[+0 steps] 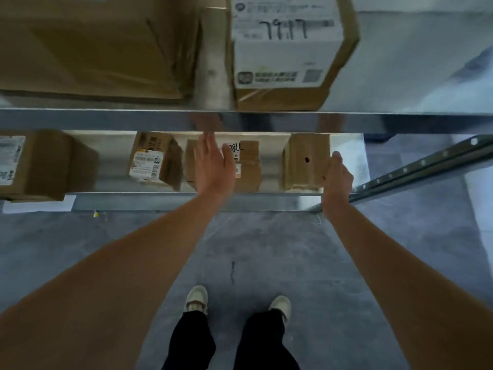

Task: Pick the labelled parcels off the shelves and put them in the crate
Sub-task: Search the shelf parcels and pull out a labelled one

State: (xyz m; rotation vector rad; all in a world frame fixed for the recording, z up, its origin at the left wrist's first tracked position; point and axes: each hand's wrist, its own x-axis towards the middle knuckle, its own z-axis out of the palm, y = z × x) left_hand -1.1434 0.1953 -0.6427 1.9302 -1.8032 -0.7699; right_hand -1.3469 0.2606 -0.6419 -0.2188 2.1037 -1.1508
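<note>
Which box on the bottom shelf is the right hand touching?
The plain box at the shelf's right end. The right hand rests on its side. It shows a dark spot and no label, unlike the others.

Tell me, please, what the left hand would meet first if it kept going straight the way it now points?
Most likely the small cardboard box with the handwritten label on the lower shelf. The open left hand points into the shelf right in front of that box, though depth is hard to judge.

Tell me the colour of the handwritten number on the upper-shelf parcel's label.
Black, on a white label; the head view shows it best.
</note>
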